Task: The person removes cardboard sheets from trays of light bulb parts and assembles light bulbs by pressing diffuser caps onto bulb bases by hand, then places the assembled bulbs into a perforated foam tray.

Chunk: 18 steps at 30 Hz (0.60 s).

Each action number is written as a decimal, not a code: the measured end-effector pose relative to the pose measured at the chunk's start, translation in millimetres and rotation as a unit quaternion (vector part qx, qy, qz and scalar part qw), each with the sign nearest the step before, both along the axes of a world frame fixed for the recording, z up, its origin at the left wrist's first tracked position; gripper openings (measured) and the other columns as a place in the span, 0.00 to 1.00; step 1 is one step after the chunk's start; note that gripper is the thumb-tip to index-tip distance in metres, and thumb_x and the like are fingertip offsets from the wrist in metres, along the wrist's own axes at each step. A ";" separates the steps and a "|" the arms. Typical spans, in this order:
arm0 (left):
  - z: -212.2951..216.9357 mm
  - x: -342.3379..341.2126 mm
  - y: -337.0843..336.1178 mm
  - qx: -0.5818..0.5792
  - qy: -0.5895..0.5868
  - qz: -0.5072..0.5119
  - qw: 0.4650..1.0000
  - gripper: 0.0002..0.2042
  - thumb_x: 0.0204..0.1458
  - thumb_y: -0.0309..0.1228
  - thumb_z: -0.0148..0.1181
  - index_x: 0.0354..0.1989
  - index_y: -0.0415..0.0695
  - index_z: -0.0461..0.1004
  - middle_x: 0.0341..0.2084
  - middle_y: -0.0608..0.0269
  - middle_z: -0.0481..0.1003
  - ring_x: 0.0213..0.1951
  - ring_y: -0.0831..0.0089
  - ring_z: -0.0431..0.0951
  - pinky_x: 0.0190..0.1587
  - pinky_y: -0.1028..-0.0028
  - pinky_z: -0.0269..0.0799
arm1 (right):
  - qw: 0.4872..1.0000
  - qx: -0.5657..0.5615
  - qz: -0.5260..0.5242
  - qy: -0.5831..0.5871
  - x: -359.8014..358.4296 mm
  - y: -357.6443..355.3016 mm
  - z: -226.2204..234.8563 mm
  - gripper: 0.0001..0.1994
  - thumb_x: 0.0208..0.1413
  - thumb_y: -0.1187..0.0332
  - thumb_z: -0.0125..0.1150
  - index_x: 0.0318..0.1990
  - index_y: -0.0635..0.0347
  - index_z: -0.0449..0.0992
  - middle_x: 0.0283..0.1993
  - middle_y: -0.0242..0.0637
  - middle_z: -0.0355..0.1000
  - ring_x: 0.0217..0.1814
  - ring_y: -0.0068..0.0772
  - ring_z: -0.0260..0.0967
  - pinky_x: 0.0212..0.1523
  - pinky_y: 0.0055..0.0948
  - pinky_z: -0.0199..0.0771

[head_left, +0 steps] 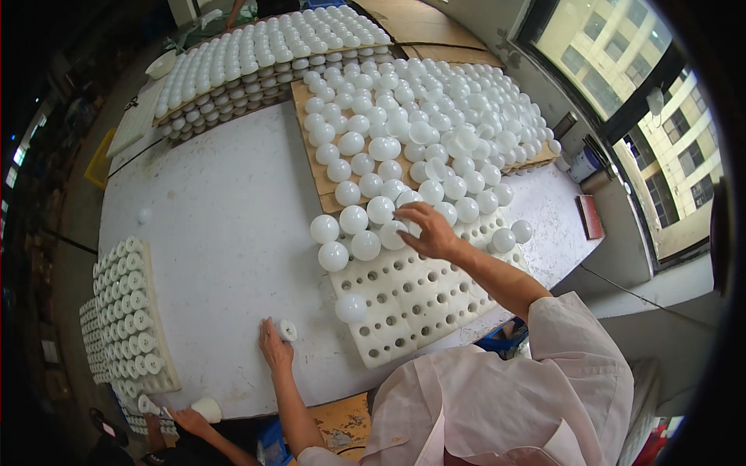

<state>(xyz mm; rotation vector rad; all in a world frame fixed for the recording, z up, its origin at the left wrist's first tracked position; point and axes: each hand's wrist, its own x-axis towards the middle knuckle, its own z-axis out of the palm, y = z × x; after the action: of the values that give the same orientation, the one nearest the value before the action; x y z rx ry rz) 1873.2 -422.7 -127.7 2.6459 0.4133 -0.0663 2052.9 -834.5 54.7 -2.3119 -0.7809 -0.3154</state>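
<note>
My left hand [276,346] rests on the white tabletop, its fingers closed at the side of a small round white lamp base [288,330]. Over the front rows of white bulb globes [365,244], my right hand [429,231] reaches with thumb and fingers apart and curved. One globe [392,235] sits right by its thumb; the hand partly covers another. Beneath that arm lies a white foam tray [396,311] with rows of holes. A single globe [351,308] stands at the tray's left side, and globes fill its far rows.
More globes crowd a cardboard sheet [330,194] behind the tray. Stacked layers of globes [264,54] stand far left. A tray of white lamp bases [128,318] lies left, near another person's hands [190,421]. A dark red box [590,217] sits by the window wall.
</note>
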 end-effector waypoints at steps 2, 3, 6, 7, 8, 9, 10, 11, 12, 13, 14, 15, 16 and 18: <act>5.0 2.3 -3.3 0.003 -0.004 -0.029 1.000 0.32 0.41 0.15 0.62 0.59 0.38 0.60 0.62 0.43 0.60 0.64 0.50 0.57 0.66 0.58 0.53 | 0.988 -0.061 -0.134 -0.056 44.1 -51.9 -3.7 0.20 0.47 0.70 0.64 0.50 0.55 0.72 0.50 0.43 0.69 0.52 0.46 0.67 0.51 0.38 0.70; 10.2 2.1 -4.3 0.010 -0.006 -0.043 0.999 0.30 0.40 0.16 0.62 0.57 0.37 0.63 0.60 0.42 0.62 0.62 0.49 0.60 0.65 0.58 0.54 | 0.972 -0.092 -0.196 -0.087 66.6 -75.3 -2.5 0.21 0.46 0.70 0.64 0.50 0.55 0.72 0.51 0.43 0.69 0.53 0.46 0.66 0.53 0.39 0.68; 14.1 -0.4 -11.7 -0.027 0.005 0.016 0.999 0.28 0.40 0.17 0.63 0.53 0.35 0.64 0.60 0.41 0.62 0.61 0.49 0.62 0.64 0.58 0.56 | 0.920 -0.082 -0.366 -0.111 125.5 -152.2 -8.1 0.26 0.44 0.70 0.64 0.55 0.57 0.68 0.54 0.47 0.66 0.58 0.53 0.60 0.60 0.42 0.61; 11.7 -4.0 -13.9 -0.025 0.004 0.015 1.000 0.28 0.40 0.17 0.63 0.53 0.35 0.64 0.60 0.41 0.62 0.61 0.49 0.62 0.64 0.58 0.56 | 0.899 -0.068 -0.430 -0.043 140.6 -167.8 -9.0 0.28 0.45 0.66 0.64 0.56 0.57 0.67 0.55 0.48 0.66 0.59 0.52 0.60 0.61 0.43 0.60; 9.1 -8.4 -17.8 -0.045 -0.027 0.078 0.996 0.26 0.40 0.17 0.64 0.51 0.35 0.66 0.57 0.42 0.65 0.58 0.50 0.66 0.61 0.59 0.60 | 0.883 -0.070 -0.465 0.010 151.1 -177.2 -7.0 0.30 0.45 0.62 0.64 0.58 0.57 0.66 0.56 0.50 0.65 0.61 0.51 0.59 0.62 0.42 0.59; 8.9 -11.9 -23.6 -0.064 -0.058 0.141 0.986 0.24 0.39 0.18 0.64 0.49 0.34 0.67 0.54 0.43 0.69 0.55 0.51 0.70 0.58 0.60 0.64 | 0.880 -0.068 -0.469 0.038 160.5 -186.2 -4.7 0.32 0.44 0.58 0.65 0.58 0.57 0.66 0.57 0.51 0.65 0.61 0.51 0.60 0.62 0.42 0.61; 15.3 -13.5 -31.2 -0.060 -0.058 0.142 0.986 0.24 0.39 0.18 0.64 0.49 0.34 0.67 0.54 0.43 0.69 0.55 0.51 0.70 0.58 0.60 0.64 | 0.876 -0.067 -0.473 0.067 166.5 -189.3 -0.6 0.34 0.43 0.54 0.65 0.59 0.57 0.65 0.59 0.51 0.64 0.61 0.51 0.61 0.61 0.42 0.62; 24.2 -17.4 -38.8 -0.133 -0.065 0.198 0.969 0.23 0.39 0.18 0.65 0.48 0.34 0.68 0.50 0.44 0.72 0.51 0.54 0.73 0.55 0.62 0.67 | 0.877 -0.064 -0.472 0.069 172.2 -191.4 2.3 0.34 0.43 0.54 0.65 0.59 0.57 0.65 0.59 0.51 0.64 0.61 0.51 0.61 0.61 0.42 0.62; 32.1 -25.6 -44.3 -0.201 -0.073 0.258 0.942 0.22 0.39 0.18 0.65 0.46 0.34 0.69 0.45 0.46 0.75 0.48 0.56 0.76 0.51 0.64 0.70 | 0.865 -0.080 -0.480 0.122 176.2 -179.2 12.7 0.36 0.42 0.50 0.64 0.59 0.58 0.66 0.58 0.50 0.65 0.60 0.51 0.63 0.59 0.42 0.64; 31.6 -31.9 -50.7 -0.197 -0.075 0.261 0.942 0.22 0.39 0.18 0.65 0.46 0.34 0.69 0.45 0.46 0.75 0.48 0.56 0.76 0.51 0.64 0.70 | 0.849 -0.096 -0.490 0.172 180.1 -173.9 19.9 0.37 0.41 0.45 0.63 0.58 0.58 0.67 0.58 0.49 0.67 0.59 0.50 0.65 0.58 0.42 0.67; 28.8 -40.0 -56.4 -0.199 -0.101 0.271 0.936 0.22 0.38 0.19 0.66 0.45 0.33 0.70 0.42 0.49 0.76 0.45 0.59 0.78 0.48 0.66 0.71 | 0.851 -0.093 -0.486 0.174 187.1 -171.9 20.1 0.37 0.41 0.45 0.63 0.58 0.58 0.67 0.58 0.49 0.67 0.59 0.50 0.65 0.58 0.42 0.67; 30.9 -44.4 -63.7 -0.200 -0.126 0.280 0.930 0.21 0.38 0.19 0.66 0.44 0.33 0.70 0.39 0.51 0.77 0.42 0.61 0.79 0.46 0.67 0.72 | 0.851 -0.161 -0.464 0.187 194.9 -172.5 20.0 0.38 0.41 0.43 0.62 0.57 0.58 0.68 0.56 0.48 0.68 0.59 0.50 0.66 0.56 0.42 0.68; 33.0 -47.4 -71.4 -0.196 -0.128 0.282 0.931 0.21 0.38 0.19 0.66 0.44 0.33 0.70 0.39 0.51 0.77 0.42 0.61 0.79 0.46 0.67 0.72 | 0.846 -0.229 -0.440 0.198 201.2 -174.1 20.4 0.38 0.40 0.41 0.62 0.56 0.58 0.69 0.54 0.48 0.70 0.58 0.49 0.67 0.55 0.43 0.69; 39.6 -52.1 -86.4 -0.240 -0.151 0.278 0.918 0.21 0.38 0.18 0.66 0.45 0.33 0.70 0.40 0.51 0.76 0.42 0.64 0.78 0.47 0.67 0.72 | 0.852 -0.231 -0.432 0.184 212.4 -177.4 20.4 0.37 0.41 0.41 0.61 0.55 0.58 0.70 0.53 0.47 0.71 0.57 0.48 0.67 0.54 0.42 0.69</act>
<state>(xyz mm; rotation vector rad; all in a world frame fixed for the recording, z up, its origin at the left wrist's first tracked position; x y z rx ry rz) 1821.1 -509.1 -88.0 1.9327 0.8930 0.3702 2265.3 -1011.8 75.1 -2.9366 0.4832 -0.0450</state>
